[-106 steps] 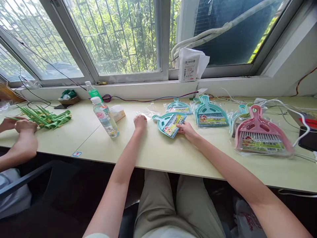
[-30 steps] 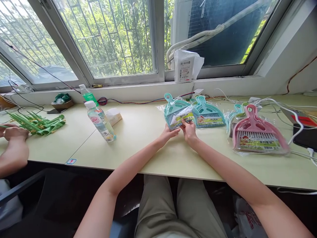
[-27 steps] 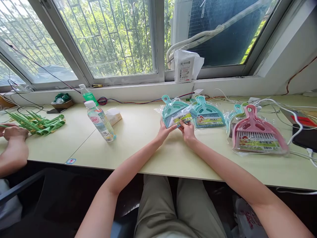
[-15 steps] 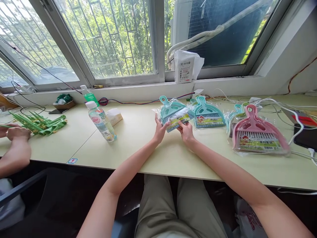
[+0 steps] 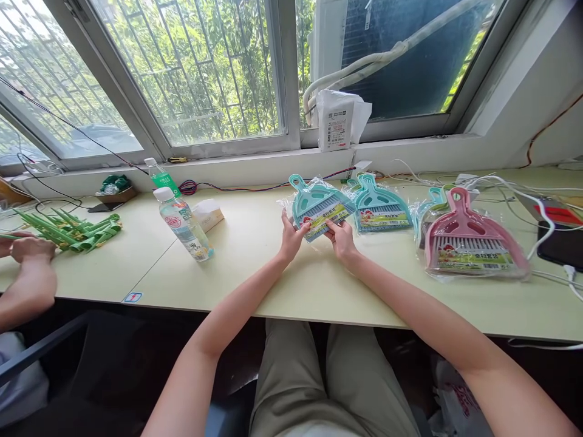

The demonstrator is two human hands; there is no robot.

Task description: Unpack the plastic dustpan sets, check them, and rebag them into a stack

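Note:
Both hands hold a teal dustpan and brush set (image 5: 321,203) in clear plastic wrap, tilted, with a yellow-green label on its front. My left hand (image 5: 291,237) grips its lower left side, thumb on the front. On the lower right edge, my right hand (image 5: 341,238) pinches the set with the thumb over the label. Just right of it lies a second wrapped teal dustpan set (image 5: 382,206). Farther right a wrapped pink dustpan set (image 5: 476,237) lies over other wrapped sets, partly hiding a teal one (image 5: 436,197).
Two plastic bottles, one clear (image 5: 184,226) and one green-labelled (image 5: 161,176), stand left beside a tissue pack (image 5: 208,213). Another person's hand (image 5: 31,246) touches green stalks (image 5: 86,230) at far left. White cables (image 5: 542,212) and a black phone (image 5: 562,246) lie at right.
The held dustpan set has tilted slightly, so its label faces me more plainly. Both hands keep their hold; the whole view has shifted a little.

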